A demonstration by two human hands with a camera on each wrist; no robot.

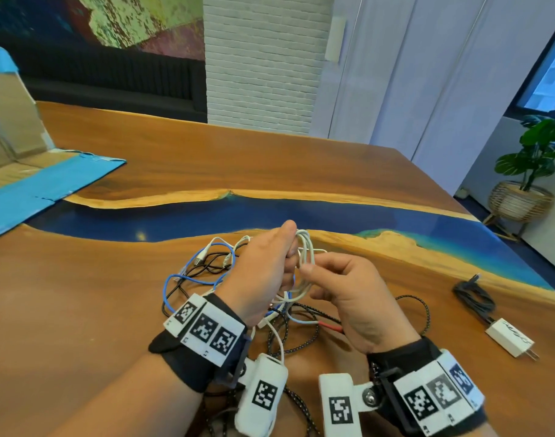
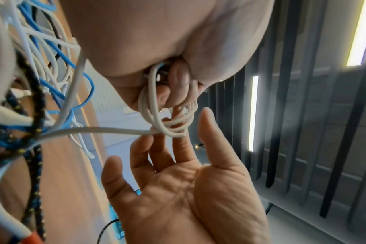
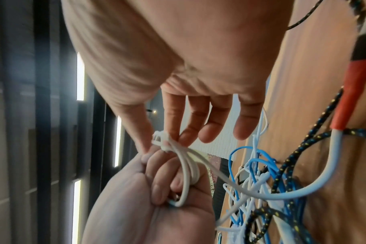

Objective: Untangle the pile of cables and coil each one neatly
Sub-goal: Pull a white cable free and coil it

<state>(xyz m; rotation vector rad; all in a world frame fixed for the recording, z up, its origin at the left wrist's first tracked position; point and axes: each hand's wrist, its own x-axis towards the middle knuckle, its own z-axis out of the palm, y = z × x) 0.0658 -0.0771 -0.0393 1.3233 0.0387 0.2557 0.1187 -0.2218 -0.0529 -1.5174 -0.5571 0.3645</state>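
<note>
Above a tangled pile of cables [image 1: 206, 272], my left hand [image 1: 290, 247] grips a small coil of white cable [image 1: 305, 257], fingers curled round its loops [image 2: 155, 105]. My right hand [image 1: 311, 268] faces it, thumb and forefinger pinching the coil's far end [image 3: 162, 141] while the other fingers [image 3: 211, 125] stay spread. A white strand [image 2: 107, 130] runs from the coil back into the pile. The pile holds a blue cable [image 1: 178, 279], thin black leads and a braided black cable [image 1: 424, 313] with a red sleeve [image 1: 330, 325].
At the right lies a coiled black cable [image 1: 473, 298] with a white charger plug [image 1: 511, 337]. An opened cardboard box with blue tape [image 1: 33, 181] sits at the left on the wooden table [image 1: 270, 159]. A potted plant [image 1: 528, 171] stands beyond the right edge.
</note>
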